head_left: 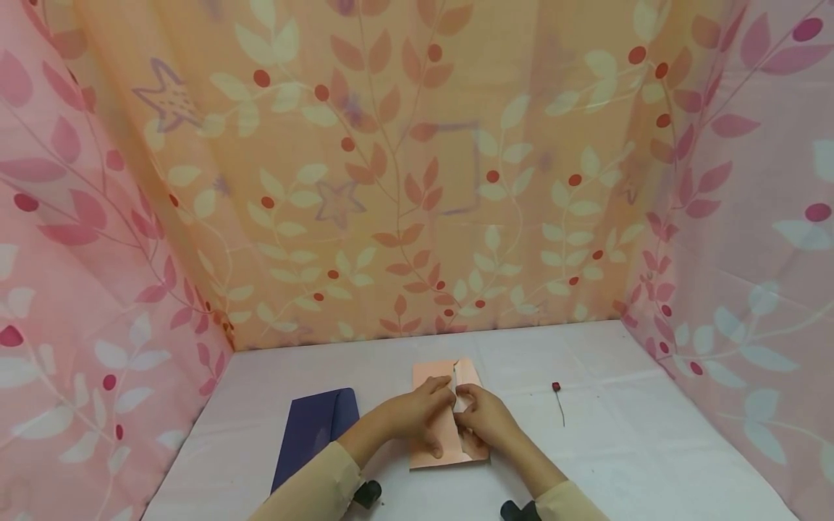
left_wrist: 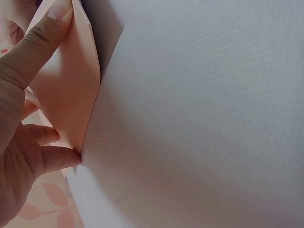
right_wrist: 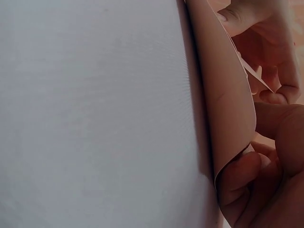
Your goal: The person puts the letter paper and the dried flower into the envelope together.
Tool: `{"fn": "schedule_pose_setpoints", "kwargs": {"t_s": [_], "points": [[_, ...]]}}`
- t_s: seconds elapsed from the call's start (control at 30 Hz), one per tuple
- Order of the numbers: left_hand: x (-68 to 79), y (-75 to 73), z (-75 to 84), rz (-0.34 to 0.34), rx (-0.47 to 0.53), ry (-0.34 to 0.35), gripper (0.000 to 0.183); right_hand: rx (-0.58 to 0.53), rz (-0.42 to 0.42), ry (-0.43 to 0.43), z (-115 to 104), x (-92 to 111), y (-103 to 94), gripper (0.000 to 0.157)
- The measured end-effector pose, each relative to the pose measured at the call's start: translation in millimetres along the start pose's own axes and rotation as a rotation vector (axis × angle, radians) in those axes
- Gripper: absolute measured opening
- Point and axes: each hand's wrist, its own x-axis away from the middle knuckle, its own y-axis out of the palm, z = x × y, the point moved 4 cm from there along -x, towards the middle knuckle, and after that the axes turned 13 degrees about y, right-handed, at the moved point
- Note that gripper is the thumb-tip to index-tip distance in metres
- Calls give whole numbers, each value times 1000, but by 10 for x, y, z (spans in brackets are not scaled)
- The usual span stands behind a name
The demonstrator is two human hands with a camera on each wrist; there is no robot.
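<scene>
A peach paper envelope (head_left: 435, 434) lies on the white table under both hands, its flap side on the right lifted along a lengthwise opening. My left hand (head_left: 420, 414) grips the left part, thumb low on the face and fingers at the opening. In the left wrist view, the paper (left_wrist: 71, 80) bulges between the thumb and the bent fingers. My right hand (head_left: 485, 420) holds the right part at the opening. Its curled fingers (right_wrist: 242, 175) tuck inside the bowed edge of the paper in the right wrist view, partly hidden by it.
Left of the hands lies a dark blue envelope (head_left: 309, 434), partly covered by the left forearm. A small red flower on a thin stem (head_left: 557, 394) lies to the right. Patterned curtains (head_left: 404, 239) enclose the white table (head_left: 651, 434) at the back and sides.
</scene>
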Motion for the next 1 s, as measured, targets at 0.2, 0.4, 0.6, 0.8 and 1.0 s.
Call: {"fn": "schedule_pose_setpoints", "kwargs": {"t_s": [0.2, 0.4, 0.6, 0.8, 1.0], "points": [[-4, 38, -7, -8, 29, -9, 80, -16, -39, -4, 21, -11, 10, 60], [2, 31, 5, -13, 6, -21, 80, -30, -73, -9, -21, 6, 14, 61], [15, 5, 16, -22, 38, -41, 81, -38, -110, 10, -39, -7, 10, 65], [29, 6, 17, -14, 39, -47, 93, -64, -203, -1, -44, -18, 21, 74], [22, 3, 14, -11, 29, -40, 91, -60, -214, 13, -40, -38, 19, 76]]}}
